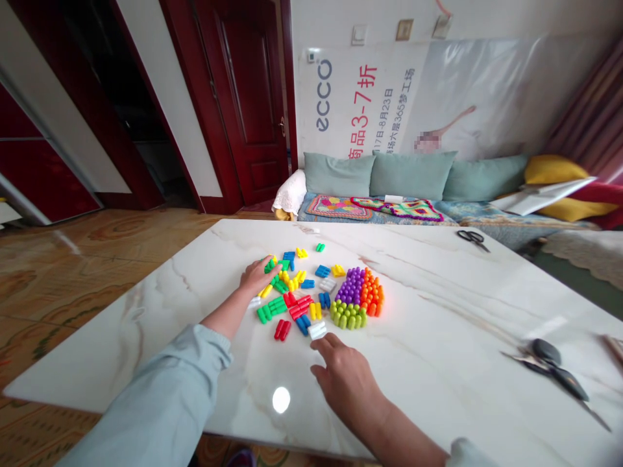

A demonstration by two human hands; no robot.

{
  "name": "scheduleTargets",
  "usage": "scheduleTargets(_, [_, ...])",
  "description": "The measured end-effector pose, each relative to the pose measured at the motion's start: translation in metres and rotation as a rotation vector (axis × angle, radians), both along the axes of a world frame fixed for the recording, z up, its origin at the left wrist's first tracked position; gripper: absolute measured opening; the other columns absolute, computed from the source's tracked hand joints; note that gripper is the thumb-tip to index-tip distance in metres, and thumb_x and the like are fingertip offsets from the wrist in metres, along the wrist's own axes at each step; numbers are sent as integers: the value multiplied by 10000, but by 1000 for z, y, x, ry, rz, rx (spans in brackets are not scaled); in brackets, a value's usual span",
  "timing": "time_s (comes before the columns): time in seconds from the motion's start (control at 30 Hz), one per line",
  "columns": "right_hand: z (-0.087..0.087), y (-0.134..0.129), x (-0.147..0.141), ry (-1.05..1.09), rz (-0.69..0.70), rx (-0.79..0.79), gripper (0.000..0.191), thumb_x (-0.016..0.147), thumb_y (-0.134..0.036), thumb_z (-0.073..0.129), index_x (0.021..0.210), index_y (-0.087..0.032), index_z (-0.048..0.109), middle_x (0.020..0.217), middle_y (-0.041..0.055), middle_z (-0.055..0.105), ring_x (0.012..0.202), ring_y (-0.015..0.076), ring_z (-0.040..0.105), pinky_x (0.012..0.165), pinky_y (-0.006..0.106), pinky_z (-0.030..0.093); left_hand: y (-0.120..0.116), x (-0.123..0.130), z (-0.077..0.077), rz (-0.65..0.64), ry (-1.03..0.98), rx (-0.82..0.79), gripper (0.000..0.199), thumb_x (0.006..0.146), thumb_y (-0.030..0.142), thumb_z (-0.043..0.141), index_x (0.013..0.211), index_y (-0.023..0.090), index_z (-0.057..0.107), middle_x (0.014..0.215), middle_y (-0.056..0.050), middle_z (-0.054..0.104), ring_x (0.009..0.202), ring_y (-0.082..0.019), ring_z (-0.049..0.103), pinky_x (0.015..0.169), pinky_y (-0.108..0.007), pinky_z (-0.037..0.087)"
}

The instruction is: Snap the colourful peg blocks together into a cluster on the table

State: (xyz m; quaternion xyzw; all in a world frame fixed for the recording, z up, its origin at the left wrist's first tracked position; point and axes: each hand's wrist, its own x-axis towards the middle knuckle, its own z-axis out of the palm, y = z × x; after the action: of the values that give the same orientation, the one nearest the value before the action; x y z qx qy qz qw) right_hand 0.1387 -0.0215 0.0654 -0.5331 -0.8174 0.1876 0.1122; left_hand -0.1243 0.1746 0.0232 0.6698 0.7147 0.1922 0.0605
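Small coloured capsule-shaped pieces lie scattered mid-table, among them green pieces (pixel 271 310), red pieces (pixel 282 329), blue pieces (pixel 322 271) and yellow pieces (pixel 316 311). To their right, upright purple pieces (pixel 350 285), orange pieces (pixel 372 293) and lime-green pieces (pixel 348 316) stand packed in one block. My left hand (pixel 257 277) is at the left of the scatter, its fingers over green pieces; whether it grips one is unclear. Just below the white pieces (pixel 317 331) is my right hand (pixel 343 366), fingers apart and holding nothing, fingertips near them.
The white marble-patterned table (pixel 428 389) fills the foreground. Scissors (pixel 472 238) lie at its back right, and dark-handled tools (pixel 557 370) lie at the right. Beyond the table is a sofa with green cushions (pixel 413 174).
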Motion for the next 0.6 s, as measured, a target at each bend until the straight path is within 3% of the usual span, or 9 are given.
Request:
scheduleTargets(0.17, [3,-3,-1,-16,12,-11,306,796,-175,526,1088,-204,610,1061,59,648,856,208,661,669,282,448,-20,6,-3,-40,-85,68,495,854,607,409,1127,267,645,1173,-52,640,1125,-228,564,967,-309,416])
scheduleTargets(0.33, [10,-14,-1,-3,54,-52,310,801,-173,523,1098,-204,607,1039,62,658,867,216,662,688,282,456,-33,15,18,-164,-159,112,486,888,568,374,1069,229,670,1085,-22,690,989,-191,637,869,-254,482])
scheduleTargets(0.47, [14,-20,2,10,87,-106,286,816,-194,516,1083,-214,615,1025,59,666,878,224,663,696,286,462,-11,27,31,-210,-141,142,480,890,539,385,1077,197,666,1056,-37,698,971,-199,641,880,-264,484])
scheduleTargets(0.6, [16,-19,5,-44,125,-193,258,805,-218,552,1048,-220,638,1009,60,680,870,228,669,659,269,457,35,44,26,-197,-79,136,499,835,488,504,1247,216,577,1280,-72,569,1194,-238,515,1054,-330,359])
